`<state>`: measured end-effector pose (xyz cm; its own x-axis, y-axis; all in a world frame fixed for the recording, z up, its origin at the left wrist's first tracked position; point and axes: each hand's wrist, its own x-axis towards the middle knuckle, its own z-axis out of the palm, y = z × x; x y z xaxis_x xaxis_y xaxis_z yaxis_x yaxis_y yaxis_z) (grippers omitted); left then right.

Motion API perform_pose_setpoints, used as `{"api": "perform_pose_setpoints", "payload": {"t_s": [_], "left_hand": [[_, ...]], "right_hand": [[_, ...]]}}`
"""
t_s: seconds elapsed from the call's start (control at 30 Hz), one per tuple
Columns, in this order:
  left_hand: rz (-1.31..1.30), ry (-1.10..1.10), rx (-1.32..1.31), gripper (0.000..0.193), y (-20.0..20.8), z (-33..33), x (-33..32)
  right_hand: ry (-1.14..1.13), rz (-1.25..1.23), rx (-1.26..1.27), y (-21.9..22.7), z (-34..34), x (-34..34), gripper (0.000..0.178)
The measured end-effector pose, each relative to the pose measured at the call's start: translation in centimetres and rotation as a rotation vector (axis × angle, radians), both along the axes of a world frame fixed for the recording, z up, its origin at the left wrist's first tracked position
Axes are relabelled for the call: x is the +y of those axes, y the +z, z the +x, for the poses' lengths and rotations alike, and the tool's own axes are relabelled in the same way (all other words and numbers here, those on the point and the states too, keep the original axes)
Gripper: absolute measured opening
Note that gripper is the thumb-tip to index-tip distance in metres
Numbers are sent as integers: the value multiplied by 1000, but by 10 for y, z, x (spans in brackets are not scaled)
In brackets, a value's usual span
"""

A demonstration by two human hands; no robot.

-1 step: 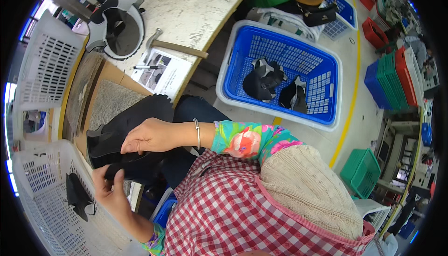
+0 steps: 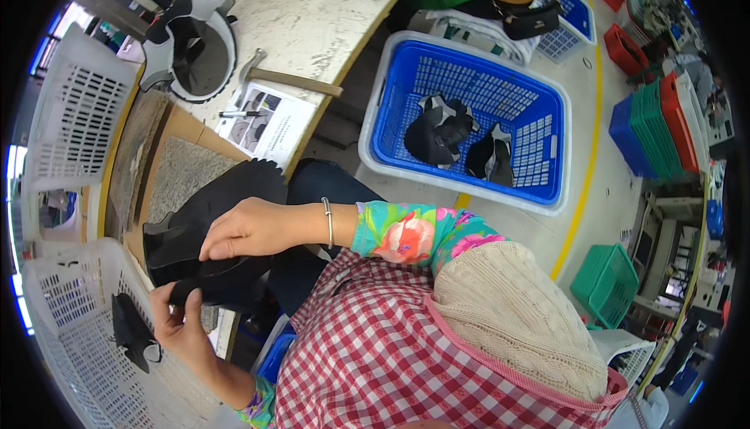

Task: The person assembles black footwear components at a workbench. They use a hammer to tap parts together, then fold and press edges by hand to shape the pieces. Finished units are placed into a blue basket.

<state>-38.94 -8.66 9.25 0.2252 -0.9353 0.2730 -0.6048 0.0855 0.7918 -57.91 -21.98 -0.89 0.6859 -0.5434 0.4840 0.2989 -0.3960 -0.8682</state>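
Observation:
A black, flexible cut piece with a toothed edge (image 2: 234, 191), perhaps a shoe upper, lies over the front edge of the workbench and my lap. My left hand (image 2: 186, 331) pinches its lower near edge between thumb and fingers. My right hand (image 2: 244, 230) rests on top, with fingers bent and pressed against the material; the fingertips are partly hidden. Beneath and beyond the piece is a grey speckled slab (image 2: 180, 167) on the bench. A hammer (image 2: 293, 81), a pen (image 2: 242, 114) and a printed sheet (image 2: 289, 126) lie farther back.
A round holder with grey-and-black pieces (image 2: 225, 26) stands on the bench (image 2: 328, 7). White perforated baskets (image 2: 58, 273) sit at left, the lower one holding a black piece (image 2: 131, 327). On the floor at right, a blue basket with white rim (image 2: 461, 194) holds several pieces (image 2: 445, 128).
Almost nothing differs. The view has shifted slightly, and my left thumb and fingers have moved a little at the piece's edge.

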Motion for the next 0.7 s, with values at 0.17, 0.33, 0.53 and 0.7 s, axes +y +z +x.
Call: {"api": "perform_pose_setpoints", "payload": {"t_s": [0.17,0.33,0.53,0.7], "left_hand": [[-1,8,74,19,2,13,9],[86,-8,54,19,12,-12,9],[123,-161,-23,18,17,-44,6],[72,-205,-26,25,15,-65,-1]], "right_hand": [[-86,-479,-62,2,-20,14,54],[-346,-653,96,2,-36,26,49],[-487,-639,231,1,-54,29,20],[-715,-673,301,2,-68,25,15]]}}
